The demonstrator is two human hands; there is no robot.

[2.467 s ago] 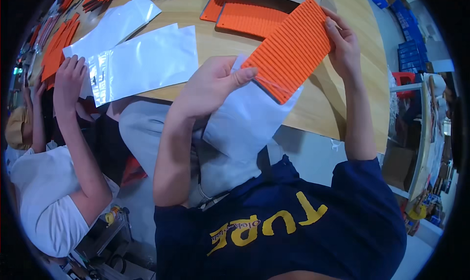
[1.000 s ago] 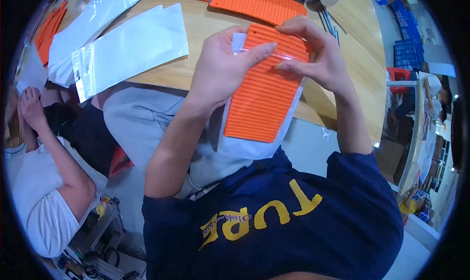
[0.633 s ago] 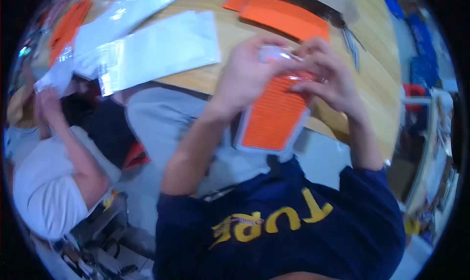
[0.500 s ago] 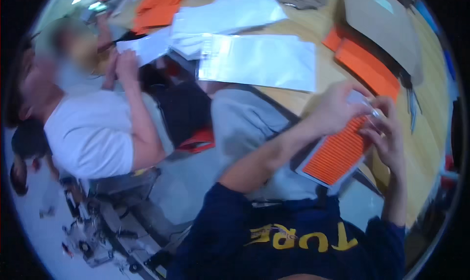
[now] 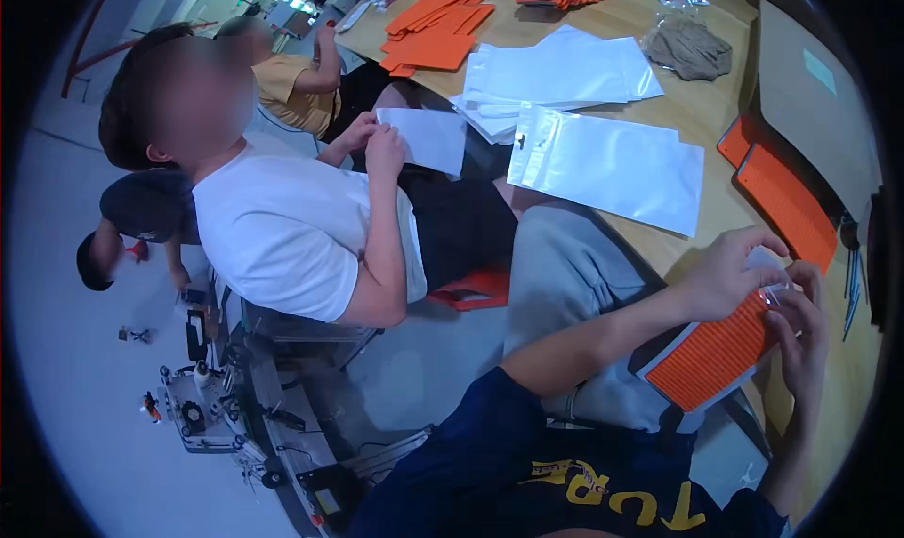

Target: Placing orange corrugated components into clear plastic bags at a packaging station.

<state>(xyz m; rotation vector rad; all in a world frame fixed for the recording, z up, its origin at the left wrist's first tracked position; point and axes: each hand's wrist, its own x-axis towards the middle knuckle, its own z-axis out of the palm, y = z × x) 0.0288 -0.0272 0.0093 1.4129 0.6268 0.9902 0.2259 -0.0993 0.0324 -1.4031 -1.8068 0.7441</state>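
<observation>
An orange ridged panel (image 5: 713, 353) with a pale border lies slanted over my lap at the table edge, seemingly inside a clear plastic bag (image 5: 774, 291). My left hand (image 5: 733, 276) is closed at the far end of this bag, thumb and fingers pinching the clear film. From the right, my right hand (image 5: 800, 326) also pinches the film there, its fingertips close to the left thumb. Fingers partly cover the panel's upper end. Just beyond my hands, another orange ridged panel (image 5: 789, 199) rests on the table.
Flat white bags (image 5: 621, 166) overlap on the wooden table (image 5: 650, 256), with orange panels (image 5: 438, 34) stacked farther back. A crumpled brown bundle (image 5: 692, 47) and a large grey-brown board (image 5: 819, 96) lie to the right. At left, a seated person (image 5: 282, 227) holds a white sheet-like item (image 5: 424, 141).
My view has turned left, so everything appears farther right and more of the room shows. Both my hands stay at the far end of the bag, still pinching the film.
</observation>
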